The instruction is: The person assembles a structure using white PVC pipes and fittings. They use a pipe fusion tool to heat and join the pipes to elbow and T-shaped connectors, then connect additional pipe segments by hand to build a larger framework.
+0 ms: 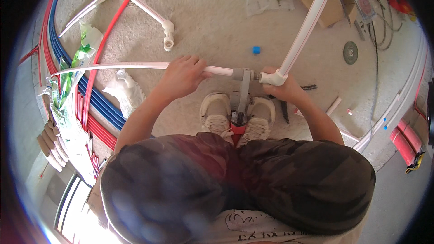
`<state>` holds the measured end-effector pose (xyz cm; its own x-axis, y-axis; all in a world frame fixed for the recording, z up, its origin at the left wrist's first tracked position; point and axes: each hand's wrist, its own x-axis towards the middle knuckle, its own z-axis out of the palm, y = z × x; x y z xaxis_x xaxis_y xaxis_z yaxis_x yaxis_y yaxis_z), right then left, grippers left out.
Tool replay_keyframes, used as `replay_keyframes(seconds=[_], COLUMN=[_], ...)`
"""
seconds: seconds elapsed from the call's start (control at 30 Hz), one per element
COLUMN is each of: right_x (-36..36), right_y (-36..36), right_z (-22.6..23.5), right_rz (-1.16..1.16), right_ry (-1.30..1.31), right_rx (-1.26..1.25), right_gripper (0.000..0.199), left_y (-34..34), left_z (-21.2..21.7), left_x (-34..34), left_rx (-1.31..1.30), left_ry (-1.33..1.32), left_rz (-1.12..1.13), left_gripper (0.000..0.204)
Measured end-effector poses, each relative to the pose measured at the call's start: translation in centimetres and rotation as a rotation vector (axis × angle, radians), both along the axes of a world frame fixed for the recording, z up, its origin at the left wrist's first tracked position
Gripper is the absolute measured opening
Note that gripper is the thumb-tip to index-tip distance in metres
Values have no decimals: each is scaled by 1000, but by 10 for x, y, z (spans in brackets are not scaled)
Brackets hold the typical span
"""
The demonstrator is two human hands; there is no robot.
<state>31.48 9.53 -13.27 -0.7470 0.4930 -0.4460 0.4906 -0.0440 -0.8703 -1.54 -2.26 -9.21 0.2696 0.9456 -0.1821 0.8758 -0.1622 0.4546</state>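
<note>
The white elbow fitting (274, 79) lies just right of the pipe welder (245, 89), gripped by the right hand (285, 89) — the nearer one. Opposite, the left hand (184, 76) grips a white pipe (131, 65), its long axis running sideways to the grey socket (238, 74).

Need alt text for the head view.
A person's left hand grips a white pipe meeting a gray-topped tool between their shoes; the right hand holds a white elbow fitting, with another pipe attached, by the tool's opposite side. Red pipes and blue pipes lie leftward.
</note>
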Motion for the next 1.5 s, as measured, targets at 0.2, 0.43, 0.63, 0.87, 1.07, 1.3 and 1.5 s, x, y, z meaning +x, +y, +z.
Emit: replay_keyframes(seconds=[0.2,0.43,0.63,0.87,1.07,1.3,1.5], right_x=[-7,-7,-8,-10,-11,-11,-10], right_y=[8,11,13,15,14,12,5], right_z=[5,0,-4,-5,-4,1,10], right_rz=[57,92,156,192,173,196,206], right_ry=[28,32,20,16,26,-13,-15], right_rx=[27,25,4,18,46,-35,-22], right_gripper=[17,18,23,24,20,25,25], left_y=[8,17,22,21,20,18,12], left_z=[0,2,2,0,-1,-2,4], left_x=[-3,-4,-5,-4,0,3,5], left_rx=[-211,-369,-421,-419,-405,-414,-362], left_ry=[11,-27,-29,-72,-64,-49,-84], left_rz=[-1,-6,-19,11,38,48,68], left_gripper=[34,36,39,34,35,37,37])
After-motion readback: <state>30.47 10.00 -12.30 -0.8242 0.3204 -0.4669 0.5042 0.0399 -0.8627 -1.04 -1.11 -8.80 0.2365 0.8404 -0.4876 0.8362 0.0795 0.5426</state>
